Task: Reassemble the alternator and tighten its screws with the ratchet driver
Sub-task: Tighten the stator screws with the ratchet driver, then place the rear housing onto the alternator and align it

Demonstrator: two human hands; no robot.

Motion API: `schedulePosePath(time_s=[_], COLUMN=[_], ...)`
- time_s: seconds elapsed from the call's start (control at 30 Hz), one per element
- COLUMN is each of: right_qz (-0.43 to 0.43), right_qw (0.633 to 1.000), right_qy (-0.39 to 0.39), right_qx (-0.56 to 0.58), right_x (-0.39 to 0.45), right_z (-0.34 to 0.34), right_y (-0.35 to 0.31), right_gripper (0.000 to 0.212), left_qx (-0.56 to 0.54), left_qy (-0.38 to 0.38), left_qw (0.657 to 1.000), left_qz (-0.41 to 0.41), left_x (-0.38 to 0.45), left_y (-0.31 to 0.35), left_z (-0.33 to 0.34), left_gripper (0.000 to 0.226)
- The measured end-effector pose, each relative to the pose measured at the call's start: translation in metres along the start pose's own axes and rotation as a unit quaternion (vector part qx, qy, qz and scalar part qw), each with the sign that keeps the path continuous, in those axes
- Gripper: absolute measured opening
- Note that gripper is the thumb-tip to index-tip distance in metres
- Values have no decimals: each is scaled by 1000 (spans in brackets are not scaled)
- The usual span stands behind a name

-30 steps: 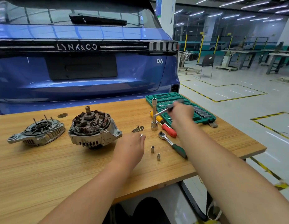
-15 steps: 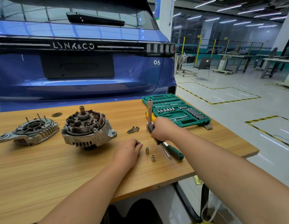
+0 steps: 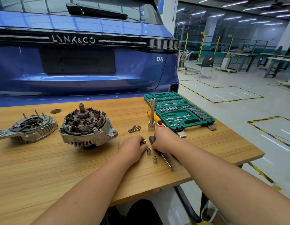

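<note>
- Centrally on the wooden table [image 3: 43,168] sits the alternator body [image 3: 87,127], shaft upward, copper windings exposed; every place below is given from it.
- Just to its left lies the detached end cover [image 3: 27,129], three thin studs standing up from it, close to the body but apart from it.
- To its right, a small heap of screws [image 3: 134,128] lies on the wood.
- Further right, a tall socket extension [image 3: 152,114] stands upright, a yellow-handled screwdriver [image 3: 154,117] lying behind it.
- Right again and toward the blue car [image 3: 76,62], the green socket case [image 3: 178,111] lies open.
- Right of the body and nearer the table's front edge, the left hand [image 3: 132,147] pinches a small socket [image 3: 144,141] at its fingertips.
- Beside that hand, the right hand [image 3: 165,140] curls around the black head of the ratchet driver [image 3: 166,161], its metal shank slanting toward the front edge.
- Between the hands stands a loose socket [image 3: 148,151], and a smaller socket [image 3: 155,159] stands just nearer the edge.
</note>
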State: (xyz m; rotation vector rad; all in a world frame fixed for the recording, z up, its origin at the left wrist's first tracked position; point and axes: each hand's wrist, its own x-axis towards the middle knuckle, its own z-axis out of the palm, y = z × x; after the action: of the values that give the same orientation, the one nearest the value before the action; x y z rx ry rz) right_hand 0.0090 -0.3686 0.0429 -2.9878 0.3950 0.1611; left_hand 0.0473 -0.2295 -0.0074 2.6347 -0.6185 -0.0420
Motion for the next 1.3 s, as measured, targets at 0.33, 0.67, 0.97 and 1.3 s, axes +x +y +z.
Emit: schedulePosePath(time_s=[0.33, 0.67, 0.97, 1.3], right_qz=[0, -38, -102, -62], right_qw=[998, 996, 972, 879], right_qy=[59, 77, 131, 121], right_qx=[27, 15, 164, 458], right_x=[1, -11, -16, -10], right_z=[-15, -14, -17, 26], right_y=[8, -12, -82, -160], right_gripper=[22, 29, 46, 86], left_qx=[-40, -68, 0, 30], left_qy=[-11, 18, 23, 110], left_qw=[999, 996, 998, 986], left_qz=[17, 55, 56, -122], left_x=[-13, -45, -80, -128], left_y=[-10, -28, -77, -181], left_z=[-12, -19, -47, -98], left_gripper=[41, 40, 34, 29])
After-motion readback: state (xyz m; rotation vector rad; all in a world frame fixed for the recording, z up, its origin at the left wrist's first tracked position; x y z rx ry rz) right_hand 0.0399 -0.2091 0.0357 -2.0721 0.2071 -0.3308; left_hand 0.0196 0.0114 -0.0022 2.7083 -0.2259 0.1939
